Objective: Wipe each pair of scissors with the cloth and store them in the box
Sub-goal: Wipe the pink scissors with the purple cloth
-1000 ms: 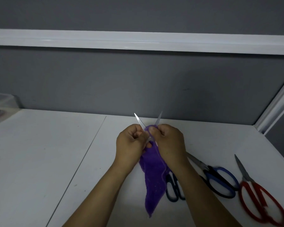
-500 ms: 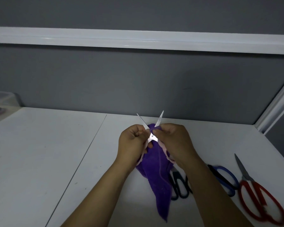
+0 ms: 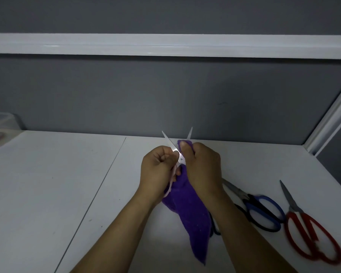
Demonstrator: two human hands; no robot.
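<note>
White desk (image 3: 47, 194), grey partition behind its far edge. Translucent box (image 3: 0, 123) at far left corner, cut off by frame. Purple cloth (image 3: 189, 213) hangs from the hands above mid-desk, tail trailing toward near edge. Red scissors (image 3: 311, 233) flat by right edge; blue scissors (image 3: 264, 211) just beside them, inboard. Left hand (image 3: 158, 170) curled round handle loop of pink-handled scissors (image 3: 171, 144). Right hand (image 3: 201, 166) pinches cloth over one blade, thumb on top. Blades spread in a V, tips toward far edge.
</note>
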